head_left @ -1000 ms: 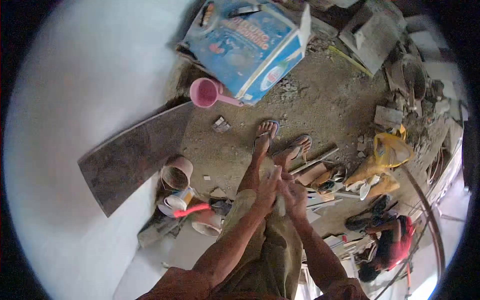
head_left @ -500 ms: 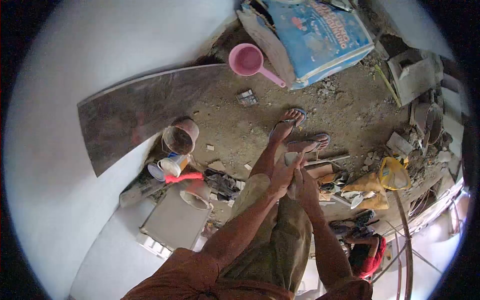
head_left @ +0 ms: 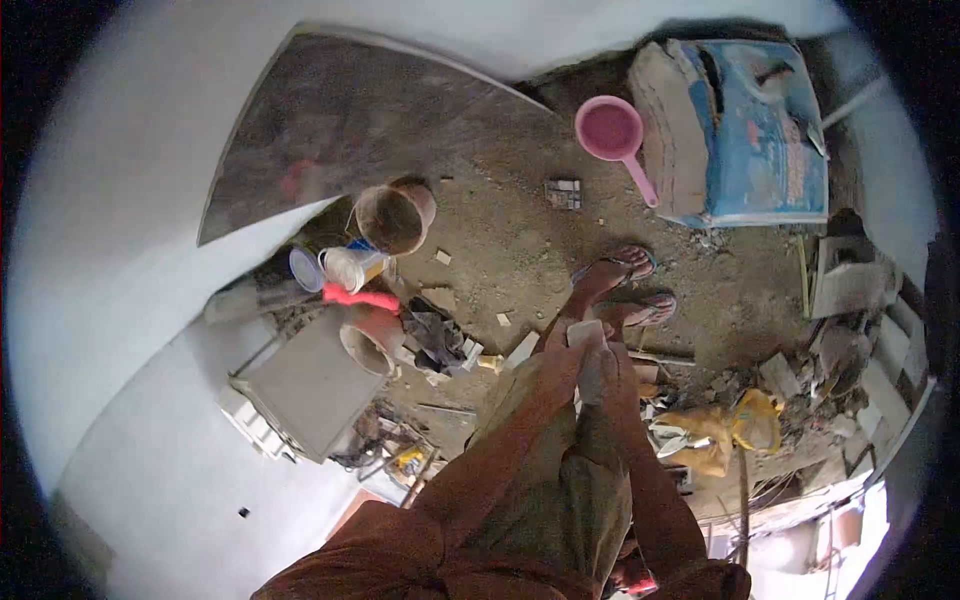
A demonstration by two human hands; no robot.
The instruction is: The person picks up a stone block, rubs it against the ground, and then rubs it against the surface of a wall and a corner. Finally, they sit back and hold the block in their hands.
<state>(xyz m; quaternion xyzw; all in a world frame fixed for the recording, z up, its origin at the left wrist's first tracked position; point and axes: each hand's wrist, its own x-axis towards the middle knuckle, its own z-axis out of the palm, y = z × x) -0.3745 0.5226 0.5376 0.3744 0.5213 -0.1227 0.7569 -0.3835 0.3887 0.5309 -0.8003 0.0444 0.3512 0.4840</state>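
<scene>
My left hand (head_left: 563,368) and my right hand (head_left: 617,383) come together in front of my thighs, fingers closed around a small pale flat piece (head_left: 585,332) that looks like a bit of tile. One squarish end of it sticks out past the left fingers. A greyish strip (head_left: 592,378) shows between the two hands; whether it belongs to the same piece I cannot tell. Below them are my feet in flip-flops (head_left: 628,263) on the dirt floor.
A pink dipper (head_left: 610,130) lies by a blue printed sack (head_left: 765,150). To the left are a dark board (head_left: 340,120), a bucket (head_left: 395,220), a red cloth (head_left: 360,297) and a grey panel (head_left: 315,385). Rubble and a yellow bag (head_left: 757,422) lie at right.
My view has turned, so the floor items appear shifted and rotated. Both hands stay together on the pale piece, now showing more of its flat face. The red-clothed person behind is mostly hidden.
</scene>
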